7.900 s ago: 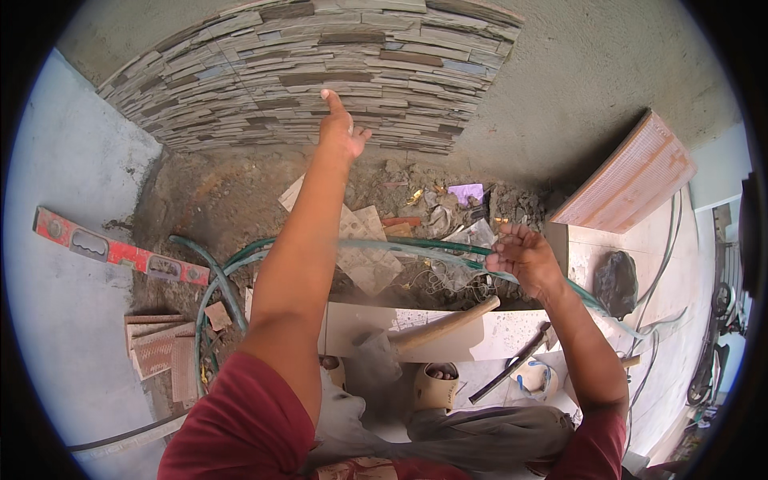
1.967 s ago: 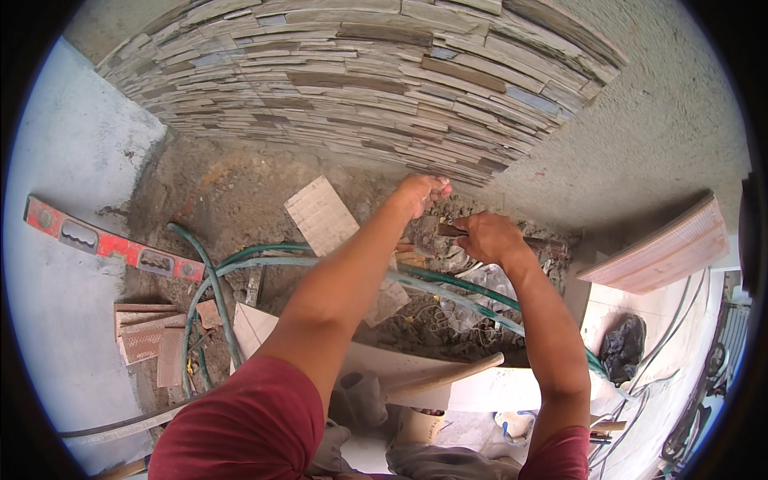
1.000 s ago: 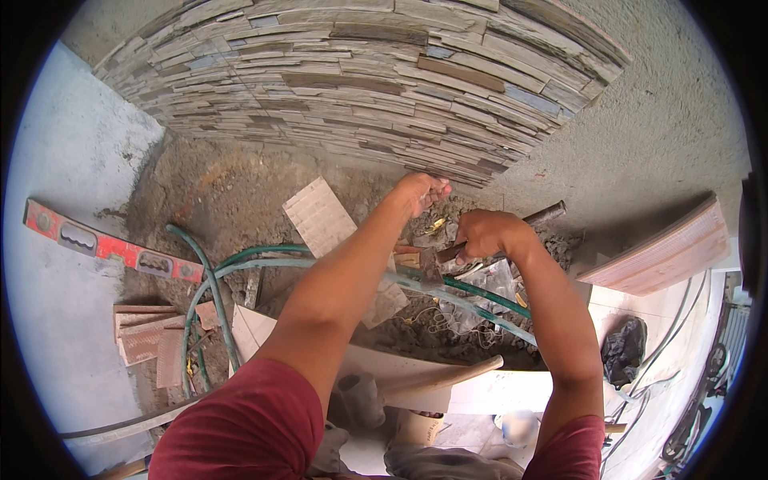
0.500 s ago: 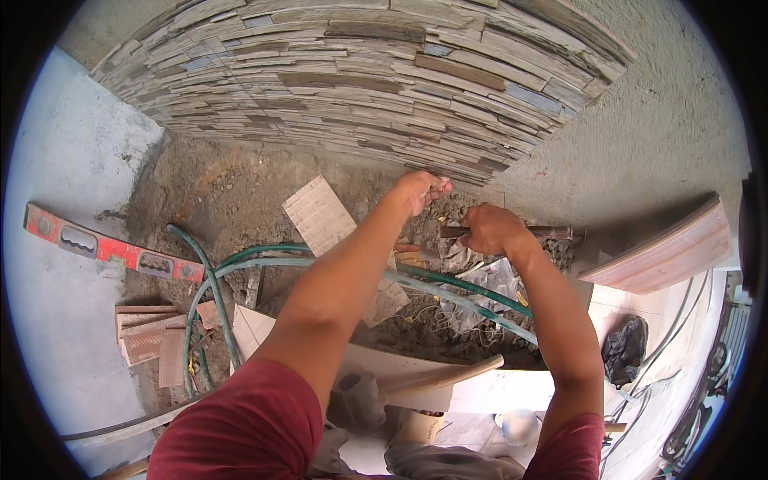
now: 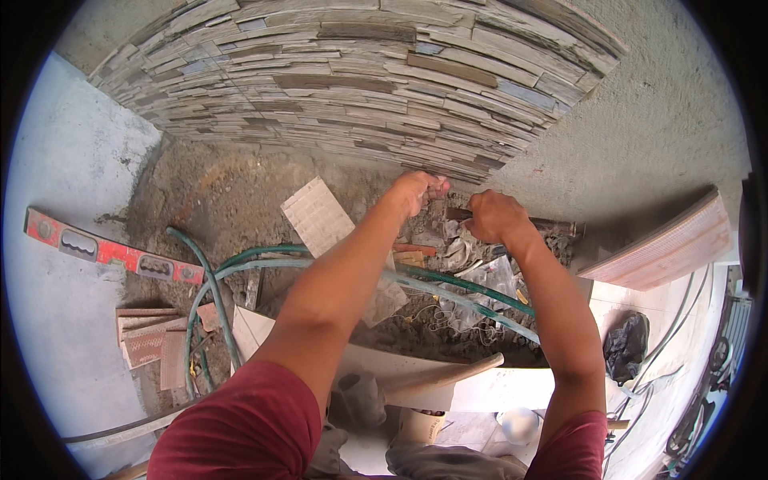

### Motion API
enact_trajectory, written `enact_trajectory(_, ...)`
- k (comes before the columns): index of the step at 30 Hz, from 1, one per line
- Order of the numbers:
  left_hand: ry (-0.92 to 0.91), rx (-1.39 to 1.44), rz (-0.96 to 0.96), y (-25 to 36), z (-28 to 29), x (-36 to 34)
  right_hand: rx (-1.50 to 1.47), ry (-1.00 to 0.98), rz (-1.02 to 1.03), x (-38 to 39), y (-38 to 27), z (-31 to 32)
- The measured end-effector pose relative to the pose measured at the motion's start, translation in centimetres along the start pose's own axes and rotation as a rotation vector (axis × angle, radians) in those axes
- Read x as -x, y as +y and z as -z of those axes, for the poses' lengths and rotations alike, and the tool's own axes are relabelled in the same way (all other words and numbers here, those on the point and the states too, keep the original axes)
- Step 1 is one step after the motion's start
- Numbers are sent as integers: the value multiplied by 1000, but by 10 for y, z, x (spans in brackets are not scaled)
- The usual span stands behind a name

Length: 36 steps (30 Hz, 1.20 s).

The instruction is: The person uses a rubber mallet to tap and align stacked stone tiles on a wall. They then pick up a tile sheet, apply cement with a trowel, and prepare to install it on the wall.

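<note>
My left hand (image 5: 416,192) is at the bottom edge of the stone-look wall tiles (image 5: 352,88). Its fingers are curled, and whatever they may hold is hidden. Just to its right, my right hand (image 5: 498,216) is closed around a short, bar-like tool with a brown handle (image 5: 459,214). One end sticks out on the left of the fist. A brown bar (image 5: 558,227) shows on the right, but I cannot tell if it is the same piece. Below both hands lie rubble and crumpled clear plastic (image 5: 492,280).
Green hoses (image 5: 264,260) cross the dirt. A loose tile (image 5: 316,212) lies by my left forearm. At left are a red spirit level (image 5: 112,248) and tile pieces (image 5: 152,344). A stack of tiles (image 5: 664,244) and a black bag (image 5: 626,348) stand at right.
My right hand has moved slightly up toward the wall, and the left end of the tool has risen with it. My left hand has barely moved.
</note>
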<state>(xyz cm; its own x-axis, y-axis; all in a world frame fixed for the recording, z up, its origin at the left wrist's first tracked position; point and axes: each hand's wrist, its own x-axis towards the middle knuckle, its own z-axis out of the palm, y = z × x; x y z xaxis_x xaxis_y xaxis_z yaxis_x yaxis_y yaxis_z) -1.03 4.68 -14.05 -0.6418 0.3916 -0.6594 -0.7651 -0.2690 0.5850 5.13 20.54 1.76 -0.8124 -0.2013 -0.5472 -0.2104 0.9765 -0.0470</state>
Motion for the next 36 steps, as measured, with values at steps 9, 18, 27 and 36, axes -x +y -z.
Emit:
enact_trajectory(9, 83, 67, 14, 1, -6, 2, -1, -21, -16, 16, 17, -6)
enact_trajectory(18, 31, -190, -18, 16, 0, 37, 23, -89, 91, 97, -21, -47)
enact_trajectory(27, 503, -60, -104, 63, 147, 93, 192, -186, 68, 202, -49, -9)
enact_trajectory(36, 612, 68, -307, 64, 189, 53, 3, -116, 137, 280, -111, 22)
